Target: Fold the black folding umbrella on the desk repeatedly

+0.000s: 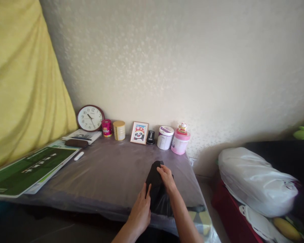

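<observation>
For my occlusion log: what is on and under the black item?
The right hand is on the black item, near its far end; the left hand touches its left side. Table shows around it, but what is underneath is covered.

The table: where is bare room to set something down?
Bare: middle of the table, between white item and black item; smaller patch between right hand and pink tub. Crowded: wall side, clock to tub; left end, green sheet.

There are two hands (143,206), one black item (155,193), four canisters (119,131), one clock (87,118), one framed picture (139,133).
</observation>
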`<state>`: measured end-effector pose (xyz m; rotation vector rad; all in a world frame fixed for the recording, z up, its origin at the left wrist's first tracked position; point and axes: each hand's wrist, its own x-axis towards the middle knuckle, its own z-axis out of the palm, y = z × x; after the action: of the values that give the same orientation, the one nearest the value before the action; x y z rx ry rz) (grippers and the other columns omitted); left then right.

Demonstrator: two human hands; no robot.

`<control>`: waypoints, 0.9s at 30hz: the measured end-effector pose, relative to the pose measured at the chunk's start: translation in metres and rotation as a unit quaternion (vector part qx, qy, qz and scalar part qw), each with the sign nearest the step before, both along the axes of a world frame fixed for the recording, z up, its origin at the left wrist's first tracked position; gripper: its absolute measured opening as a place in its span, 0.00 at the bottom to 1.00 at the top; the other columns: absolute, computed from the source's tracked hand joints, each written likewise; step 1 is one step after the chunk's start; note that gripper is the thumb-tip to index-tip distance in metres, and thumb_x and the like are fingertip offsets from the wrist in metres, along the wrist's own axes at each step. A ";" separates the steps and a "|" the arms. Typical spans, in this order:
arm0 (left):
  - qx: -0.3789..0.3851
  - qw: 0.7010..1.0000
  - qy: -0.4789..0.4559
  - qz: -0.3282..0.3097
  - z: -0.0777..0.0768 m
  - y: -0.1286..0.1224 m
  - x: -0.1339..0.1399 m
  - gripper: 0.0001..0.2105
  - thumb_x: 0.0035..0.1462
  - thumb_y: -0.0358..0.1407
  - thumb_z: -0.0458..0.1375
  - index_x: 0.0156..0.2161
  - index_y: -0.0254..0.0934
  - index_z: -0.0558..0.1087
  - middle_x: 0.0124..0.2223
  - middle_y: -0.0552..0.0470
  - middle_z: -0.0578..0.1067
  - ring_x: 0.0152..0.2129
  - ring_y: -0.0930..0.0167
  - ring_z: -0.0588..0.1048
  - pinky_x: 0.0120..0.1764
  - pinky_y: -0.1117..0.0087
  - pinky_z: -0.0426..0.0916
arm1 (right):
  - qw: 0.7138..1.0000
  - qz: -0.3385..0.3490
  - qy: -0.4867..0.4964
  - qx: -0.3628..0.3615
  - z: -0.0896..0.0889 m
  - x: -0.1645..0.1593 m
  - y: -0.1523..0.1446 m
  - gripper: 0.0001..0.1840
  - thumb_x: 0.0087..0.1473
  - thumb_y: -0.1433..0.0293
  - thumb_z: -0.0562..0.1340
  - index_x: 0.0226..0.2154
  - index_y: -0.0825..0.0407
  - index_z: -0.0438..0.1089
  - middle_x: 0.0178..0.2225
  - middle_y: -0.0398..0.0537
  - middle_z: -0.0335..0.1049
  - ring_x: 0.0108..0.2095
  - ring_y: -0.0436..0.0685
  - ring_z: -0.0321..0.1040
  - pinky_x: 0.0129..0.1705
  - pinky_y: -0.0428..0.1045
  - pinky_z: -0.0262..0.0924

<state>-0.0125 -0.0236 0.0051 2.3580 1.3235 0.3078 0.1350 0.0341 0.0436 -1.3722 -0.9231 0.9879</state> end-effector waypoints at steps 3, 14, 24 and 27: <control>0.003 1.000 -0.001 -0.002 0.000 0.002 -0.002 0.38 0.40 0.18 0.47 0.61 0.24 0.47 0.65 0.36 0.44 0.61 0.64 0.48 0.60 0.68 0.49 | 0.999 -0.010 -0.031 -0.015 -0.010 -0.010 0.012 0.18 0.47 0.62 0.59 0.40 0.54 0.67 0.24 0.44 0.69 0.24 0.51 0.67 0.22 0.44 0.61; 0.030 0.994 -0.109 0.008 -0.026 0.004 -0.015 0.37 0.48 0.24 0.46 0.63 0.31 0.35 0.63 0.38 0.53 0.59 0.64 0.55 0.57 0.59 0.56 | 0.984 0.018 -0.170 -0.057 -0.038 -0.019 0.033 0.15 0.50 0.69 0.55 0.43 0.54 0.61 0.25 0.40 0.69 0.21 0.50 0.69 0.20 0.44 0.63; 0.221 0.970 -0.102 0.007 -0.003 -0.007 -0.020 0.24 0.55 0.33 0.49 0.58 0.40 0.56 0.60 0.41 0.57 0.57 0.59 0.59 0.54 0.53 0.60 | 0.952 0.112 -0.283 -0.029 -0.017 -0.026 0.021 0.09 0.51 0.73 0.53 0.35 0.52 0.66 0.28 0.43 0.76 0.27 0.49 0.72 0.30 0.43 0.61; 0.234 0.968 -0.090 -0.029 -0.001 -0.001 -0.014 0.23 0.52 0.33 0.52 0.54 0.41 0.61 0.59 0.44 0.59 0.57 0.58 0.58 0.56 0.51 0.58 | 0.928 0.122 -0.352 -0.016 -0.012 -0.029 0.016 0.11 0.51 0.74 0.52 0.35 0.51 0.68 0.28 0.43 0.76 0.28 0.49 0.72 0.32 0.43 0.60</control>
<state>-0.0262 -0.0245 0.0044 2.6579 1.1909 0.8787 0.1060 0.0498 0.0319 -1.7035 -1.6491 0.6821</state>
